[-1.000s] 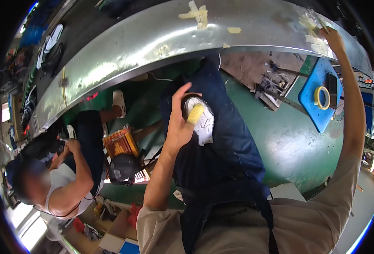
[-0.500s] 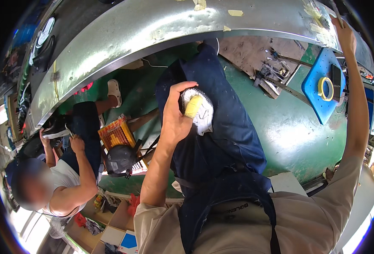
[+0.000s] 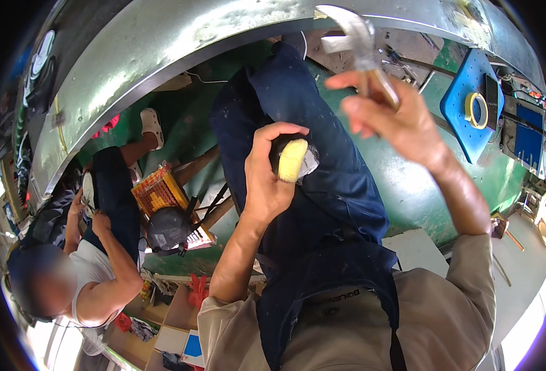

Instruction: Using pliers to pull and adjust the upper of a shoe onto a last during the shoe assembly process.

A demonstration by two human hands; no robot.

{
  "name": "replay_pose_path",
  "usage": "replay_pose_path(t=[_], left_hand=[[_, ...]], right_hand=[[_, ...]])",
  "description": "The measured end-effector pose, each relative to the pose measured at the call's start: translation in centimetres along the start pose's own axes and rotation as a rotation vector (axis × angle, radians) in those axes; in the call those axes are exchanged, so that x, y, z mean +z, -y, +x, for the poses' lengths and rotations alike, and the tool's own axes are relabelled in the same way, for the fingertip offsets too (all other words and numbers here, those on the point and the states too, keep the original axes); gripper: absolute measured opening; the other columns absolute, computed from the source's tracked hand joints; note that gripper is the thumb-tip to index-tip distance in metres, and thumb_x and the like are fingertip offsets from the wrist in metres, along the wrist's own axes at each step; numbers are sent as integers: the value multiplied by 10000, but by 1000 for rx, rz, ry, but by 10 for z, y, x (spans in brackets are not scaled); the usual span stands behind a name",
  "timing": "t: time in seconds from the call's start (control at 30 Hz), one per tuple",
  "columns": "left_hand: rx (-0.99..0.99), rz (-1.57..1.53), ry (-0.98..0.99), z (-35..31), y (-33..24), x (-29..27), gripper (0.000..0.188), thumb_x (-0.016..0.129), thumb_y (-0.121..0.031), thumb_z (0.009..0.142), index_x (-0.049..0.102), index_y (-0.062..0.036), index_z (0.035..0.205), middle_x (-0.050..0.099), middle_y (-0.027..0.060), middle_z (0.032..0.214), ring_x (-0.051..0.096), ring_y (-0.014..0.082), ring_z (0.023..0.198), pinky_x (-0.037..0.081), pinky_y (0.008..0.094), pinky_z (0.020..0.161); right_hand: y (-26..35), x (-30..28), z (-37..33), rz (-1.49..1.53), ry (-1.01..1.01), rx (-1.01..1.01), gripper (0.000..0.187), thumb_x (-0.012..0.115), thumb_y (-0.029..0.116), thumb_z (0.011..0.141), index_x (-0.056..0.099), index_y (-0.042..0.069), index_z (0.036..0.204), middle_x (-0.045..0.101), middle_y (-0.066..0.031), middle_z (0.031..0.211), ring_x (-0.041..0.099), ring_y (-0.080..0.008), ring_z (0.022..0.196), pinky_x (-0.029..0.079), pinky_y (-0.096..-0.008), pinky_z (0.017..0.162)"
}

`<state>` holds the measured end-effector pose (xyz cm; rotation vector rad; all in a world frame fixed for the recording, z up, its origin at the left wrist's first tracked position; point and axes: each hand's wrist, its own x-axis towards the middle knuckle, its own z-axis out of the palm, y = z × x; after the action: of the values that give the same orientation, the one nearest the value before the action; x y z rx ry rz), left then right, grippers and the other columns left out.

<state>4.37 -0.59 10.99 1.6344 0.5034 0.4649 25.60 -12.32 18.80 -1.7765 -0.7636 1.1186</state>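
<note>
My left hand (image 3: pixel 268 185) is closed around a shoe (image 3: pixel 311 163), dark with a whitish underside, held upended over my lap. Yellow tape (image 3: pixel 293 159) wraps the thumb, which lies across it; most of the shoe is hidden by the hand. To the right and farther from me, my right hand (image 3: pixel 400 120) grips the handle of a hammer (image 3: pixel 361 46). The metal head is raised, apart from the shoe, near the bench edge. The right fingers are partly smeared by motion.
A metal bench (image 3: pixel 162 52) curves across the far side. At right, a blue perforated stool top (image 3: pixel 464 133) carries a tape roll (image 3: pixel 476 111) and a dark phone-like slab. On my left sits a co-worker (image 3: pixel 103 263) handling a shoe, near a beaded seat (image 3: pixel 162 191) with a black cap.
My right hand has come from the bench's far right toward the middle, bringing a hammer. The shoe in my left hand has tilted, showing less of its white underside.
</note>
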Motion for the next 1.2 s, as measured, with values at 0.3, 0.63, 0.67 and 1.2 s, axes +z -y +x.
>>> replay_pose_path(t=[0.3,0.63,0.67,1.2], left_hand=[[82,116,127,-10,-5,-6,680,739,83,793,482,-43,1410,628,186,1287,654,352,1151,523,410,974],[61,106,104,-11,-7,-4,707,750,87,791,475,-58,1427,633,184,1313,657,364,1177,521,406,988],[50,109,106,-12,-7,-5,711,753,87,787,475,-60,1426,629,181,1320,656,363,1179,520,404,990],[7,-114,36,-12,-8,2,421,719,91,853,568,-44,1222,654,140,1239,677,248,1057,531,337,926]], right_hand=[[-1,49,-9,188,71,47,227,713,102,982,624,30,1179,626,-7,826,598,-53,700,509,-225,636],[-2,53,-7,128,46,28,219,729,100,972,626,22,1150,626,-14,849,603,-61,707,516,-233,641],[-1,52,-6,114,58,44,212,727,94,972,626,23,1144,627,-15,850,602,-60,708,517,-234,642],[-4,54,-5,191,88,53,258,784,186,938,619,13,1033,608,-8,799,571,-63,710,485,-250,631]])
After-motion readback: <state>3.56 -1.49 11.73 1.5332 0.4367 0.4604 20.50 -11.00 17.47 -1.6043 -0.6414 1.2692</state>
